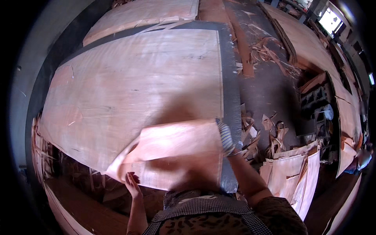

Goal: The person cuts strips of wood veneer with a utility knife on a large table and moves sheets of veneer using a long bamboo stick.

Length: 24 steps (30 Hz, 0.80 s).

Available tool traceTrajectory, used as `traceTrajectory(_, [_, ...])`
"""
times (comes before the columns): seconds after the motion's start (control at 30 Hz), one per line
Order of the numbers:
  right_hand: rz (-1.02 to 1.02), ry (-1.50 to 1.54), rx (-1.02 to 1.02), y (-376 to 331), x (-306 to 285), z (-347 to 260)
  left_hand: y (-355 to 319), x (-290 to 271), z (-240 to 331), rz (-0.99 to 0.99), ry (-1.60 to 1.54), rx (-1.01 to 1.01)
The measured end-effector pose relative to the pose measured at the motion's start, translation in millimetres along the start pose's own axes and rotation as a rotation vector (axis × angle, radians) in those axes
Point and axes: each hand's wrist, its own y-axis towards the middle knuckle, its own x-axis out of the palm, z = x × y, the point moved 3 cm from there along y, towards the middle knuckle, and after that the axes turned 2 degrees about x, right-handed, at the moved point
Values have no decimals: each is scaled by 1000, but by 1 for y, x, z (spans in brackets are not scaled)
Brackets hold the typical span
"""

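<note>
A large, thin, pale pinkish wood veneer sheet [149,78] covers most of the dark-topped table in front of me. Along its near side lies a smaller veneer piece [178,140], raised and curled over at its left end. My right hand [225,138], in a striped glove, grips the right end of this piece near the table's right edge; its fingertips are partly hidden. My bare left hand [133,183] is by the curled left end at the near edge, fingers extended and slightly apart, holding nothing visible.
Another veneer stack [145,15] lies beyond the table. Torn veneer scraps [270,55] litter the floor at right. Upright veneer pieces [291,176] lean close by my right arm. Hollow blocks [315,98] and a long veneer stack [305,37] stand farther right. A person [362,158] is at the far right rim.
</note>
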Motion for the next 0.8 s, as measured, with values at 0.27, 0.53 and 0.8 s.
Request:
traceTrajectory(0.27, [-147,-241,21,-9,-6,-30,55,-78,-95,312,-1142,-300])
traceTrajectory(0.53, [161,341,449,-35,3,-22,87,-203,56,983,302,547])
traceTrajectory(0.8, [31,-3,804,-70,-38,76,256,-45,199,162,1969,356])
